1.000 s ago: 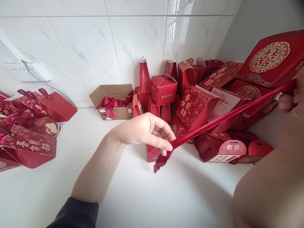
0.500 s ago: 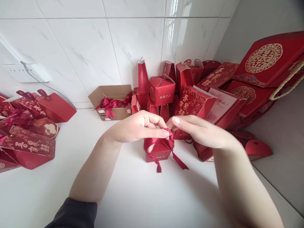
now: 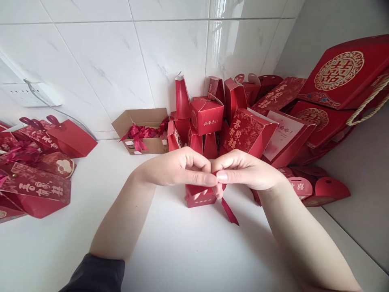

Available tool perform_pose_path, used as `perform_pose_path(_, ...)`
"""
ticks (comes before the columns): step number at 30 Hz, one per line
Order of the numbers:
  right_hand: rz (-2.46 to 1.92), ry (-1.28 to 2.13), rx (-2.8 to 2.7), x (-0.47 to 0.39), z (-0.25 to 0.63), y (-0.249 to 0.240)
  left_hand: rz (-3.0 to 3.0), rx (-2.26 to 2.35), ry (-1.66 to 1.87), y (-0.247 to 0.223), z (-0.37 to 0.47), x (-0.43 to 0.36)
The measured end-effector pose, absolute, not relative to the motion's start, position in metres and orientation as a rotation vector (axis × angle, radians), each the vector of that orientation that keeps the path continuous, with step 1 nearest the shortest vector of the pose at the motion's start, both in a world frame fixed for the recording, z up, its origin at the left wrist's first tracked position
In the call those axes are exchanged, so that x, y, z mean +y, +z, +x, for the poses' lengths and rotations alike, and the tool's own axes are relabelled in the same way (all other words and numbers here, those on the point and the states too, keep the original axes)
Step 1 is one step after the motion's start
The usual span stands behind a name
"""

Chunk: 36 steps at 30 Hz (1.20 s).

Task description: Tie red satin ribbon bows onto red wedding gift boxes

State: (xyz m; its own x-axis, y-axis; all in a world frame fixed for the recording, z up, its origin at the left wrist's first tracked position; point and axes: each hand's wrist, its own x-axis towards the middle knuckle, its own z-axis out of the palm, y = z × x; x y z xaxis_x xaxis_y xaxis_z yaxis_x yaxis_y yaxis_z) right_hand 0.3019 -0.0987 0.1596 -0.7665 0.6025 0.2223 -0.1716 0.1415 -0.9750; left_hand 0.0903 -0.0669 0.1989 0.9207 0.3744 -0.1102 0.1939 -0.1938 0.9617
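Observation:
A small red gift box (image 3: 201, 200) stands on the white tabletop, its upper part mostly covered by my fingers. My left hand (image 3: 179, 168) is closed just above it, thumb and fingers pinching the dark red ribbon (image 3: 230, 213). Fingertips touching the left ones, my right hand (image 3: 243, 170) is also closed in a pinch on the ribbon, though the gripped part is nearly hidden. One ribbon tail hangs down at the box's right side onto the tabletop. The other end does not show behind my fingers.
Behind my hands stand several red boxes (image 3: 207, 115). An open cardboard box (image 3: 148, 147) with ribbons (image 3: 146, 132) lies left of them. Large red boxes (image 3: 343, 73) are stacked at the right. More gift boxes (image 3: 45, 188) sit at the far left, near a wall socket (image 3: 33, 95) with a cable.
My right hand has moved left and down, and its fingers now meet the left ones over the gift box. The ribbon's left tail has gone out of sight; the right tail hangs on.

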Motion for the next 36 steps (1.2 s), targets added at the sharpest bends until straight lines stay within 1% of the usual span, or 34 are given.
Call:
perform_pose_path(4,-0.225,1.672,-2.002,-0.098,0.298,0.158,1.811,0.416,0.055,0.199,0.089,-0.071)
perform_pose_path(8,0.021,1.677,-2.290,-0.095,0.298,0.157,1.928,0.308,-0.213,0.200,0.088,-0.069)
perform_pose_path(10,0.158,1.646,-2.360,-0.094,0.301,0.158,1.974,0.251,-0.290,0.200,0.087,-0.067)
perform_pose_path(13,0.291,1.547,-2.430,-0.094,0.312,0.163,1.999,0.211,-0.309,0.201,0.086,-0.064)
perform_pose_path(18,0.333,1.399,-2.453,-0.103,0.336,0.174,1.987,0.249,-0.333,0.203,0.081,-0.065)
perform_pose_path(21,0.229,1.390,-2.433,-0.113,0.354,0.181,2.015,0.283,-0.280,0.204,0.077,-0.066)
perform_pose_path(22,0.117,1.385,-2.442,-0.116,0.361,0.183,2.031,0.294,-0.266,0.205,0.075,-0.065)
perform_pose_path(23,0.137,1.386,-2.442,-0.119,0.369,0.186,2.048,0.304,-0.260,0.206,0.073,-0.063)
perform_pose_path(25,-0.079,1.340,-2.475,-0.125,0.384,0.191,2.076,0.322,-0.273,0.208,0.067,-0.058)
perform_pose_path(28,-0.534,1.249,-2.510,-0.131,0.403,0.198,2.082,0.356,-0.265,0.213,0.055,-0.051)
perform_pose_path(34,-1.240,1.032,-2.368,-0.142,0.419,0.197,2.126,0.529,-0.113,0.220,0.029,-0.042)
perform_pose_path(36,-1.364,0.818,-2.211,-0.149,0.419,0.189,2.144,0.571,-0.068,0.221,0.020,-0.040)
